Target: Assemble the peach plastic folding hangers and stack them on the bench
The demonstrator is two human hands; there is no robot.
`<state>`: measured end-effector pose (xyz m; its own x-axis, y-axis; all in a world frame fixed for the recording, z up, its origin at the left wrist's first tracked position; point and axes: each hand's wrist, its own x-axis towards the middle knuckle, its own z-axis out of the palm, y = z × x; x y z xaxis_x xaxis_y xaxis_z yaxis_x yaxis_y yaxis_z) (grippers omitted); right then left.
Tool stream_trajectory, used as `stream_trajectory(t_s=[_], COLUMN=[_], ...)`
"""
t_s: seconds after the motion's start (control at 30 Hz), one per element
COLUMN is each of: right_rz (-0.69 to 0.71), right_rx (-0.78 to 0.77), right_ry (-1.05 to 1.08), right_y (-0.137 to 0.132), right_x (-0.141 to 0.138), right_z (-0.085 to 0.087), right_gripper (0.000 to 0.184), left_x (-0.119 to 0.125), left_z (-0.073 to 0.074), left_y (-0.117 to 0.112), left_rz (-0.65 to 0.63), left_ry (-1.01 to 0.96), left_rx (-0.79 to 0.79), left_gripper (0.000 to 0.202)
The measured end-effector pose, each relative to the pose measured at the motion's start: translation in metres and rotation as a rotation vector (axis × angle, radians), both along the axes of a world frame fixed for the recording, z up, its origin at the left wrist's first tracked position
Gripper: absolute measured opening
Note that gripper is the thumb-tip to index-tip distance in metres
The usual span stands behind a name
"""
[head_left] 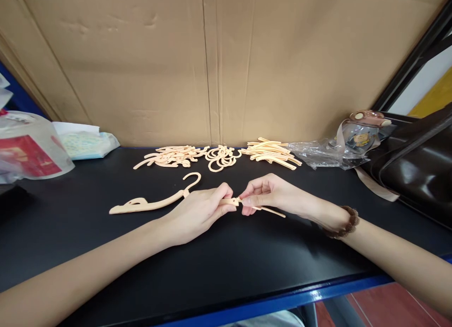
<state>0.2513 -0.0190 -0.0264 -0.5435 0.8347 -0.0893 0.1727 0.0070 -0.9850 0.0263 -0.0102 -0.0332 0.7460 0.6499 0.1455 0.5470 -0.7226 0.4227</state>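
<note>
A peach plastic hanger part with a hook at its top lies on the black table, its right end running under my left hand. My left hand is closed on that end, thumb and fingers pinching it. My right hand pinches a thin peach strip and holds its tip against the part in my left hand. A beaded bracelet sits on my right wrist.
Three heaps of peach plastic pieces lie at the back: curved arms, hooks and straight strips. A clear plastic bag, a bottle and a dark brown bag stand right. Plastic packets lie left. A cardboard wall stands behind.
</note>
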Motion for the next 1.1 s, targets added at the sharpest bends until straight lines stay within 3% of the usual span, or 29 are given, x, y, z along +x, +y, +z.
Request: stream_trajectory(t_s=[0.43, 0.7, 1.0, 1.1], right_rz=[-0.042, -0.021, -0.009, 0.002], right_rx=[0.051, 0.112, 0.433, 0.474], right_ry=[0.007, -0.012, -0.269, -0.291], right_y=[-0.007, -0.006, -0.012, -0.012], right_x=[-0.008, -0.008, -0.006, -0.007], right_z=[0.000, -0.013, -0.008, -0.006], right_gripper=[0.025, 0.025, 0.016, 0.024], left_x=[0.000, 0.001, 0.003, 0.003], left_z=[0.000, 0.001, -0.004, -0.006], left_y=[-0.001, -0.001, 0.003, 0.004], left_rz=[-0.018, -0.044, -0.072, -0.050], left_ry=[0.013, 0.039, -0.097, -0.117], left_rx=[-0.058, -0.134, -0.210, -0.174], left_gripper=[0.019, 0.024, 0.018, 0.017])
